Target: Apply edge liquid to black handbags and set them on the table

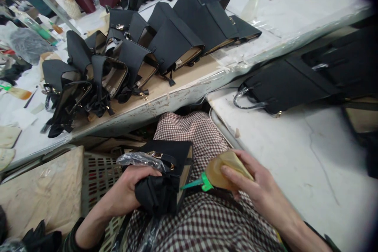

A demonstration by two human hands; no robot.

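Observation:
My left hand (130,189) is closed around a small black handbag (165,177) resting on my checked lap, with a clear plastic wrap (138,159) over its handle. My right hand (251,183) grips a yellowish glue squeeze bottle (221,171). Its green nozzle (195,184) points left and touches the bag's side edge.
A row of several black handbags (165,39) lies on the workbench (189,86) ahead, more to the left (88,82). Another glue bottle (251,6) stands on the bench. A black bag (283,86) rests on the white table (295,153) at right. A slotted crate (97,177) sits lower left.

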